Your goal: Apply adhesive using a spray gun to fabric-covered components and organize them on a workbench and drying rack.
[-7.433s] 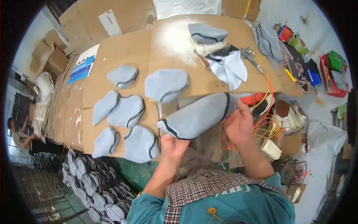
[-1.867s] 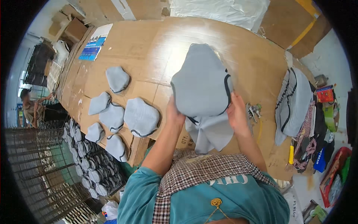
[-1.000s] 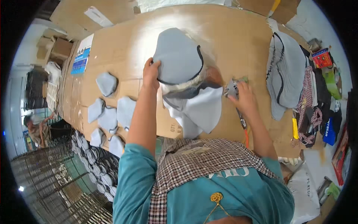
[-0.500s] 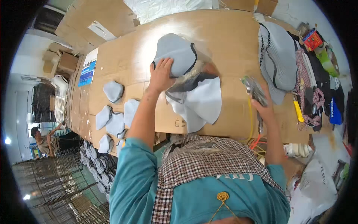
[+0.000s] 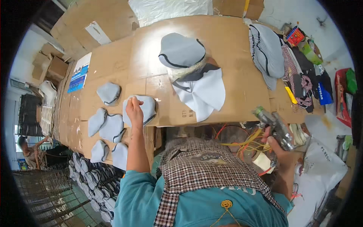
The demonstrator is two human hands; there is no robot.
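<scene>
My left hand (image 5: pixel 135 113) is over a rounded grey fabric piece (image 5: pixel 148 107) with black edging, its fingers stretched out and touching or just above it. My right hand (image 5: pixel 278 145) is wrapped round a metal spray gun (image 5: pixel 275 125), off the table's near edge at right. A larger grey piece with a black trim line (image 5: pixel 181 49) lies at the middle of the table on a pale, fuzzy-looking thing (image 5: pixel 181 72). Just nearer, a white-and-dark sheet of material (image 5: pixel 204 94) lies loosely folded. More grey pieces (image 5: pixel 112 126) lie around my left hand.
Cardboard (image 5: pixel 238 53) covers the table. Stacked grey sheets (image 5: pixel 266 51) lie at the far right, beside cloths and a yellow-handled tool (image 5: pixel 290 95). Yellow and orange hoses (image 5: pixel 242 142) hang below the near edge. Another person (image 5: pixel 34 151) is at far left, near a heap of grey pieces (image 5: pixel 89 178).
My left hand has left the larger grey piece and moved left and nearer to a smaller one. My right hand has brought the spray gun back and right, off the table.
</scene>
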